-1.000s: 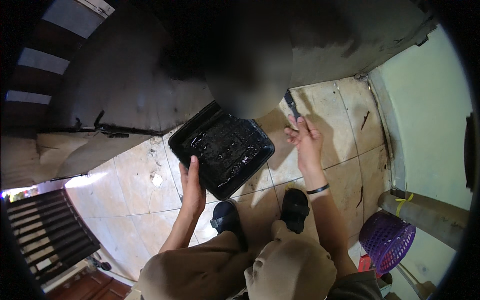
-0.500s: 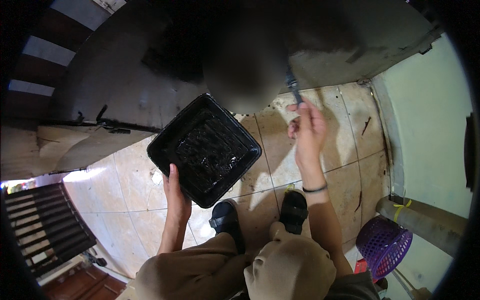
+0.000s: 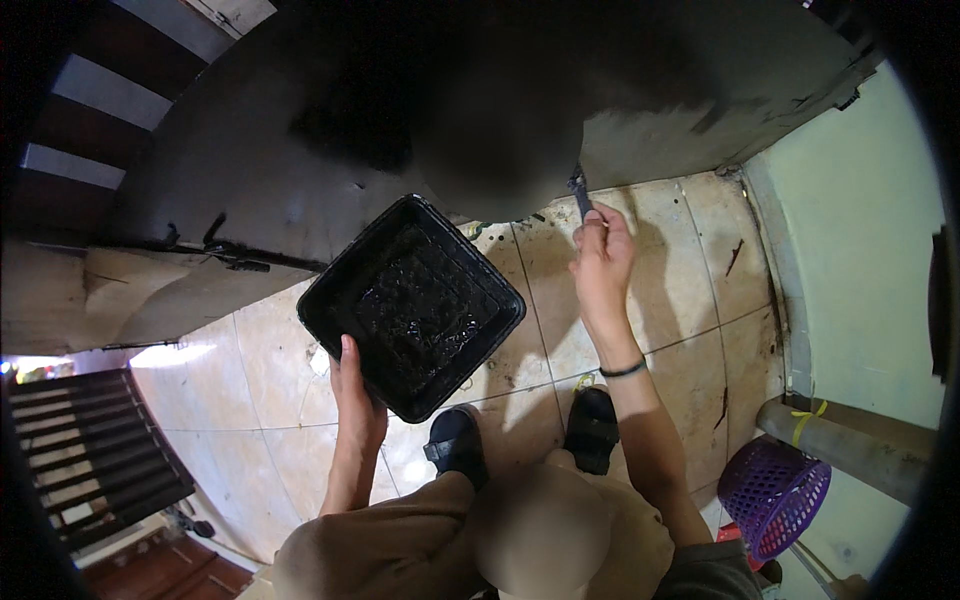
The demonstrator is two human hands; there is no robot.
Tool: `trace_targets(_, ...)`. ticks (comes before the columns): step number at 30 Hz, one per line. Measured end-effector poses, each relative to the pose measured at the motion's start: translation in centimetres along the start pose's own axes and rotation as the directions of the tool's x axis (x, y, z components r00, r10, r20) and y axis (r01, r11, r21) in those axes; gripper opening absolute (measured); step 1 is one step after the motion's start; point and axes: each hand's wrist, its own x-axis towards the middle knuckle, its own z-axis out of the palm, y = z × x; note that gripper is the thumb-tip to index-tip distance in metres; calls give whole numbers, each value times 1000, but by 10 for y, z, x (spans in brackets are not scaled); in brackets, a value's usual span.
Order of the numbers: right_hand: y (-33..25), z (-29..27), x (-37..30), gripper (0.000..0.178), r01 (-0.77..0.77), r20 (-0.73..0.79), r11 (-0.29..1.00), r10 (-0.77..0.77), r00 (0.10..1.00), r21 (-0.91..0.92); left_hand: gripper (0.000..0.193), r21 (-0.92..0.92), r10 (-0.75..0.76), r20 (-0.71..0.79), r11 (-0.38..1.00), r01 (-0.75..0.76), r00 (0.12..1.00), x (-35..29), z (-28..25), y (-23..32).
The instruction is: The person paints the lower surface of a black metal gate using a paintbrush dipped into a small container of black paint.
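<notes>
Gripping a square, shiny black tray (image 3: 460,262) by its lower left edge in the half-curled left hand (image 3: 357,402), with thumb over the rim. Wet-looking inside. Right of the tray, pinching a thin, dark brush-like tool (image 3: 584,203) in the nearly closed right hand (image 3: 603,262), with the far end up past the grip.
</notes>
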Motion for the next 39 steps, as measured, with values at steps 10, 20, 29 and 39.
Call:
trace_targets(10, 65, -3, 14, 24, 347, 37, 877, -356, 934, -333, 89, 10, 16, 43, 1000, -16, 999, 1, -1, -1)
trace_targets(20, -2, 8, -12, 29, 145, 84, 961, -129, 988, -234, 96, 100, 26, -9, 995, -25, 1000, -7, -1, 4)
trace_targets(29, 41, 19, 4, 28, 388, 43, 902, -387, 921, -192, 101, 111, 17, -11, 994, -16, 1000, -10, 9, 6)
trace_targets(39, 60, 4, -8, 30, 106, 67, 941, -90, 994, -320, 87, 11, 11, 49, 1000, -12, 999, -8, -12, 14)
